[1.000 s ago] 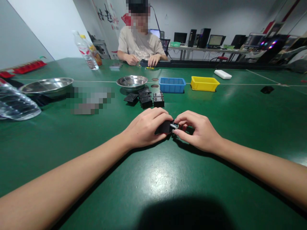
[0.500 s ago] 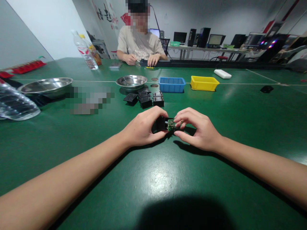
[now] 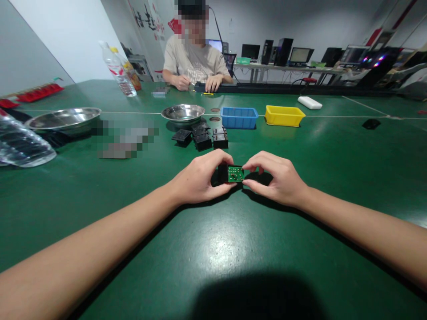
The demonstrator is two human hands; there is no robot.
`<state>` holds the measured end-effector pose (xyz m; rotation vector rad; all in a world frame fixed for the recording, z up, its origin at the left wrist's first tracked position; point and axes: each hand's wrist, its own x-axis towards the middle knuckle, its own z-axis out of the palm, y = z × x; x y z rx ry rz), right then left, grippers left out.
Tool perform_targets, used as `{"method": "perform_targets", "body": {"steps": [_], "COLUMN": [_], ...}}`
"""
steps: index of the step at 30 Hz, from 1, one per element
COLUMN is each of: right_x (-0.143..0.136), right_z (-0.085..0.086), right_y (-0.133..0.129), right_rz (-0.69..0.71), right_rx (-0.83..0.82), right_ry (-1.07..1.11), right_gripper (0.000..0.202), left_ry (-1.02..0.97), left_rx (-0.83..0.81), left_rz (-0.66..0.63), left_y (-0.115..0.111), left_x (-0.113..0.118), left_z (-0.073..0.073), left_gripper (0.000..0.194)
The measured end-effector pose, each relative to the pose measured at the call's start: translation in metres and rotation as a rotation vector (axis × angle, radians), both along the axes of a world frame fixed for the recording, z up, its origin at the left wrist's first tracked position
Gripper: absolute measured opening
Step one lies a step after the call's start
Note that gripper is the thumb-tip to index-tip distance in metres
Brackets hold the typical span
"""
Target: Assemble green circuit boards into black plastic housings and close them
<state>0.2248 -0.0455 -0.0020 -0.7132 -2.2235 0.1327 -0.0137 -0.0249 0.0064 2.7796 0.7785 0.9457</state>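
My left hand (image 3: 208, 175) is wrapped round a black plastic housing (image 3: 223, 173), its thumb and forefinger at the near and far sides. A small green circuit board (image 3: 236, 174) lies at the housing's right end, its soldered face turned up. My right hand (image 3: 276, 178) pinches the board's right edge between thumb and fingertips. Whether the board sits inside the housing or against its opening, I cannot tell. Beyond my hands, several black plastic housings (image 3: 202, 141) stand together on the green table (image 3: 213, 249).
Behind the housings are a steel bowl (image 3: 183, 114), a blue bin (image 3: 239, 118) and a yellow bin (image 3: 284, 116). Another steel bowl (image 3: 63, 121) and a clear plastic bag (image 3: 23, 142) lie on the left. Across the table sits a person (image 3: 198, 58) with both hands at a long black bar.
The green board has gone from tilted to flat, its face now fully visible by the housing. My right fingers have closed in from a looser curl to a pinch at its edge.
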Motion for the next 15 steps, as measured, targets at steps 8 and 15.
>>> {"method": "perform_targets", "body": {"steps": [8,15], "right_x": [0.0005,0.0004], "right_z": [-0.0010,-0.0029], "right_y": [0.0010,0.0021], "right_rz": [0.022,0.043], "right_rx": [0.013,0.052], "right_ry": [-0.008,0.021], "right_gripper": [0.012,0.013], "left_ry": [0.020,0.051], "left_rx": [-0.041,-0.064], "left_rz": [-0.002,-0.015], "left_y": [0.0005,0.0033], "left_x": [-0.0003,-0.0009], "left_z": [0.0002,-0.0013], "left_gripper": [0.028,0.030]}}
